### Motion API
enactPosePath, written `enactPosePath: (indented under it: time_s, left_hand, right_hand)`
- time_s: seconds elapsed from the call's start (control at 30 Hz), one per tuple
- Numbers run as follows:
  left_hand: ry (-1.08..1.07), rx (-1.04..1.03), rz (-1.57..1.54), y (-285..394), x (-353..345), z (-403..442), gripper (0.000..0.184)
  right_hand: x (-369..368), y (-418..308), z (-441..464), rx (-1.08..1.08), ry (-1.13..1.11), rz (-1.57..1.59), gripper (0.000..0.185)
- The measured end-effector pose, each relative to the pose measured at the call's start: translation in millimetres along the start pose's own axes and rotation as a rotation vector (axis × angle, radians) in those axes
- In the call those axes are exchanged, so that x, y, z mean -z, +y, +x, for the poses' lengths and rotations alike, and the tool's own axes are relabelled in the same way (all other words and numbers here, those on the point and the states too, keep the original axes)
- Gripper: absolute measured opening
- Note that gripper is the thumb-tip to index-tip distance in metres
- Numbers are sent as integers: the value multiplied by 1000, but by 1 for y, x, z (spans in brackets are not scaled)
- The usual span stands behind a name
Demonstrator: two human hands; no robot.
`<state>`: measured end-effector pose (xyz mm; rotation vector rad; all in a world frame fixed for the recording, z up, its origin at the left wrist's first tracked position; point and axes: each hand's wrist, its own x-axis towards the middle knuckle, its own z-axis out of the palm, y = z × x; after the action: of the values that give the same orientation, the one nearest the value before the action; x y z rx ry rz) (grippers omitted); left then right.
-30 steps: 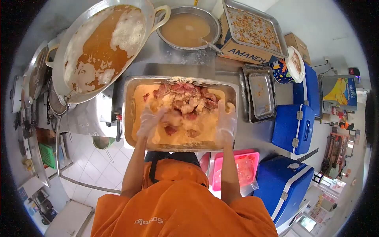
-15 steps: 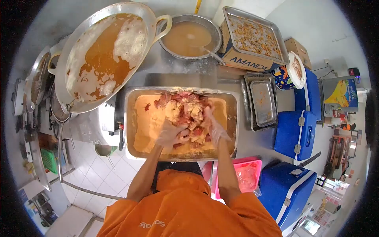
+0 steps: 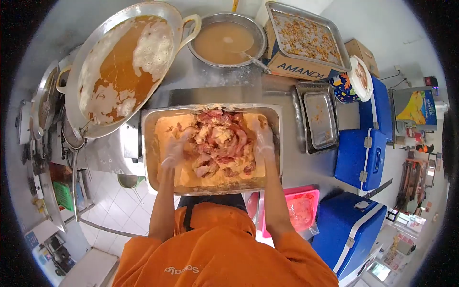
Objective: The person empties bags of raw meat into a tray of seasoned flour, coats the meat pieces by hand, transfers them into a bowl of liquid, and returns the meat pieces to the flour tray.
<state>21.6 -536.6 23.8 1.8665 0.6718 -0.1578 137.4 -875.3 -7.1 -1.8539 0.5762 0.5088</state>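
A deep steel pan [image 3: 146, 143] in front of me holds pale orange flour [image 3: 165, 125] and a heap of raw meat pieces [image 3: 222, 138], partly coated. My left hand [image 3: 176, 149], in a clear glove, is at the heap's left side over the flour, fingers apart, with nothing visible in it. On the other side, my right hand [image 3: 263, 139], also gloved, lies in the flour near the pan's right wall. Its fingers look stretched out, though the tips are partly dusted over. Some meat in the middle of the heap shows red, bare surfaces.
A wide wok of oil [image 3: 129, 62] stands at upper left, beside a basin of cloudy liquid [image 3: 224, 43]. A crumb-covered tray [image 3: 306, 36] tops a cardboard box [image 3: 296, 67]. Nested trays [image 3: 320, 119], blue coolers [image 3: 358, 160] and a pink basin [image 3: 315, 196] are at right.
Both hands were in among the meat; now they have parted, the left moving left and the right to the pan's right side. The meat sits gathered in a mound between them.
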Motion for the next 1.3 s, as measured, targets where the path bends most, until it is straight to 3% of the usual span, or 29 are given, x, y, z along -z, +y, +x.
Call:
enactPosePath:
  time_s: [0.1, 0.23, 0.3, 0.37, 0.43, 0.47, 0.53, 0.6, 0.67, 0.7, 0.77, 0.83, 0.87, 0.93, 1.03, 1.1, 1.2, 1.27, 1.3]
  left_hand:
    - [-105, -70, -80, -17, -16, 13, 76]
    - [-203, -16, -26, -15, -43, -1, 76]
    - [-256, 72, -36, 0, -51, -12, 75]
    - [-295, 148, -50, 22, -48, -14, 74]
    - [-205, 22, -153, 65, -26, -51, 75]
    - [-168, -39, -197, 85, -14, -69, 75]
    - [-307, -79, 11, 83, 10, -72, 83]
    - [-517, -23, 402, 72, 37, -53, 90]
    - [-319, 121, 395, 65, 54, -41, 94]
    - [-212, 196, 388, 64, 59, -37, 96]
    - [18, 153, 379, 51, 45, -22, 99]
    - [45, 157, 225, 7, 26, 10, 102]
    - [-39, 181, 72, -32, 18, 36, 103]
    - [-177, 118, -97, -43, 15, 41, 105]
    - [-289, -87, -153, -4, 8, 11, 107]
    - [-313, -100, -225, 6, -5, 11, 106]
    - [-366, 65, -393, 20, -16, 14, 97]
    - [-382, 128, -587, 19, -17, 16, 89]
    - [-385, 104, -610, 17, -15, 13, 85]
  right_hand:
    - [-18, -6, 11, 19, -341, 268, 85]
    - [-33, -50, -13, -38, -619, 31, 98]
    - [-41, -118, -81, -27, -488, -27, 83]
    - [-55, -85, -44, 131, -635, -85, 84]
    - [-49, -138, -103, 279, -735, 70, 70]
    - [-50, -135, -110, 263, -693, -54, 65]
    - [-48, -128, -117, 268, -604, -269, 55]
    - [-43, -123, -117, 362, -512, -419, 49]
    - [-36, -117, -109, 504, -421, -532, 45]
    - [-29, -111, -95, 421, -455, -319, 53]
    - [-23, -82, -51, 296, -186, -352, 60]
    - [-23, -32, 2, 86, -149, -212, 69]
    - [-22, -21, 18, -17, -126, -145, 74]
    - [-19, -41, 9, -132, -397, 9, 93]
    - [-56, -58, 3, -158, -496, 0, 80]
    - [-80, -72, -2, -173, -554, 2, 72]
    - [-83, -106, -15, -25, -914, -44, 70]
    - [-79, -105, -19, 131, -1032, -51, 68]
    - [-78, -93, -22, 204, -984, -30, 66]
